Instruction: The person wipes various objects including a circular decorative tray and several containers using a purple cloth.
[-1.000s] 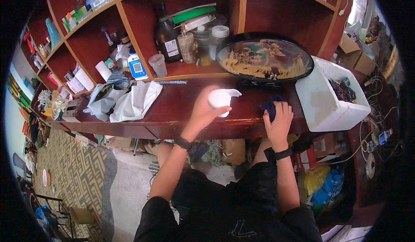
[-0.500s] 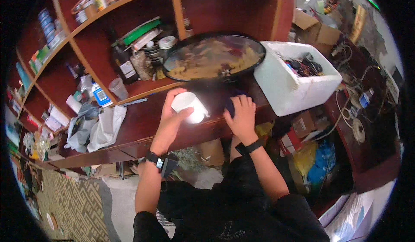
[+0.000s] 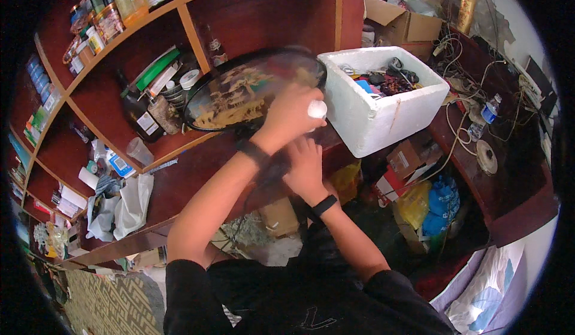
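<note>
My left hand [image 3: 288,118] is closed round a small white cylindrical thing [image 3: 317,109], whose pale round end shows past the fingers. It is raised in front of the oval black-rimmed picture panel [image 3: 236,92], near the white foam box. Just below and nearer to me, my right hand [image 3: 304,170] is low over the dark red desk [image 3: 197,182]. Its fingers are smeared by motion, and whatever may lie under them is hidden. A dark band circles each wrist.
The white foam box [image 3: 389,119] on the right holds cables and small items. Crumpled grey-white bags [image 3: 133,206] and a clear plastic cup [image 3: 139,151] are at the left, before shelves with bottles. A cardboard box [image 3: 413,26] stands behind; blue and yellow bags [image 3: 442,206] lie below.
My left hand has swung right and away from me with the white thing, to above my right hand. My right hand has shifted slightly left and nearer; the dark cloth under it no longer shows clearly.
</note>
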`<state>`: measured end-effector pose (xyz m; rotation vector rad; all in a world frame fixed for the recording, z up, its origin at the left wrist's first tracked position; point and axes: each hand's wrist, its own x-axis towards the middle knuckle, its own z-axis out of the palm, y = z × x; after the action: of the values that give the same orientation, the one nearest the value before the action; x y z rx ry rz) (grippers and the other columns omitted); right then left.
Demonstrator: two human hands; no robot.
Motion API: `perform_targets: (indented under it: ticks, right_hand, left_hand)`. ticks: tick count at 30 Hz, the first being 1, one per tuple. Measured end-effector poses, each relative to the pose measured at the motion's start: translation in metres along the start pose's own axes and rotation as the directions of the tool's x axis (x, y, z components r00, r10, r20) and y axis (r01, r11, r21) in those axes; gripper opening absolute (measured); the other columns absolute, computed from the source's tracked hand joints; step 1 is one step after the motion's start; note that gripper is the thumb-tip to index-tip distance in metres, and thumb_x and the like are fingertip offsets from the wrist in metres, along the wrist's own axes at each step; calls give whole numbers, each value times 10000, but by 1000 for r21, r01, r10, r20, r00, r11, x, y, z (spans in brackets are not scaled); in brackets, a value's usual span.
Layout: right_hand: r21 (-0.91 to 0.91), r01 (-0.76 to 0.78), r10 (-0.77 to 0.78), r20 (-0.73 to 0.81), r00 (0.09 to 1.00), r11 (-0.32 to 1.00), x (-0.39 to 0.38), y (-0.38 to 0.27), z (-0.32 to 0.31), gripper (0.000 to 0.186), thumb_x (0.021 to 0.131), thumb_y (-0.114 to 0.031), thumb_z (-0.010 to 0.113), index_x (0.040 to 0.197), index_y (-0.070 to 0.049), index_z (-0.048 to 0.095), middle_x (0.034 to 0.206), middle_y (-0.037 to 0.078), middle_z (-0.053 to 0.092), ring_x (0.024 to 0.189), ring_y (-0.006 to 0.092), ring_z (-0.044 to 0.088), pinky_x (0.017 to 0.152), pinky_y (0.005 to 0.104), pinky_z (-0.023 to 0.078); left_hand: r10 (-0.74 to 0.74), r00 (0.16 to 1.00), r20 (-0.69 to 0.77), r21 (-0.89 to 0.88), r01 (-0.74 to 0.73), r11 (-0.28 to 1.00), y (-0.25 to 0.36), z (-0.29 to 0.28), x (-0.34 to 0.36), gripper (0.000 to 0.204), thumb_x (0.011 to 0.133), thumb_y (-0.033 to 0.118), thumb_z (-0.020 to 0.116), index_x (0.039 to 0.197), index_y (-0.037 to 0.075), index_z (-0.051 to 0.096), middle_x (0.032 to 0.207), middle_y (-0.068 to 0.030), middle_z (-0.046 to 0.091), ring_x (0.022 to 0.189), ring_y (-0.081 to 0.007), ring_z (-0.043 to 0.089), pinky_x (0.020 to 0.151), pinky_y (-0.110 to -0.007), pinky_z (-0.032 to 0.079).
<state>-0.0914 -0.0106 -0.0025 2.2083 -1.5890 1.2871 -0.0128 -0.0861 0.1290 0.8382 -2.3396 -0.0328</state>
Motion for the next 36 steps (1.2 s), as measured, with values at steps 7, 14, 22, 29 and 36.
perform_targets:
  ticks: [7, 14, 22, 29, 36]
  right_hand:
    - [85, 5, -3, -25, 1000, 996, -5, 4, 3, 569, 660, -219, 778, 1185, -81, 607, 1130, 125, 543, 1067, 355, 493, 873, 464, 380]
    - [253, -58, 81, -84, 993, 966, -3, 5, 5, 518, 648, -171, 760, 1140, -72, 629, 1164, 115, 568, 1069, 351, 502, 867, 464, 375]
    - [24, -1, 0, 24, 1000, 1000, -3, 0, -2, 482, 669, -239, 808, 1095, -51, 684, 1179, 118, 577, 1101, 354, 505, 929, 488, 382]
    - [6, -18, 18, 41, 999, 1000, -2, 1, -5, 500, 700, -297, 802, 1111, -39, 682, 1182, 135, 581, 1117, 345, 508, 936, 486, 387]
    - [6, -8, 8, 20, 1000, 1000, -2, -1, -4, 446, 704, -295, 800, 1052, -33, 705, 1166, 144, 594, 1112, 351, 510, 925, 481, 392]
  left_hand:
    - [96, 995, -9, 17, -95, 995, -20, 45, 19, 359, 719, 111, 784, 1068, 84, 701, 1114, -99, 658, 1092, -352, 580, 926, -466, 520]
    - [49, 996, 70, 252, -65, 966, -3, 50, 15, 353, 740, 42, 715, 1089, 94, 724, 1074, -114, 625, 1088, -347, 597, 890, -456, 553]
    - [168, 978, 127, 243, -195, 950, -21, 52, 23, 303, 864, 42, 570, 1136, 103, 688, 1096, -131, 624, 1081, -356, 619, 875, -463, 560]
    - [174, 985, 13, 391, -165, 906, -16, 42, 30, 261, 874, 83, 577, 1114, 110, 677, 1026, -130, 644, 1008, -335, 672, 744, -444, 582]
    - [177, 964, 196, 480, -252, 840, -33, 60, 35, 198, 879, 92, 585, 1050, 94, 683, 805, -157, 715, 760, -351, 735, 644, -463, 578]
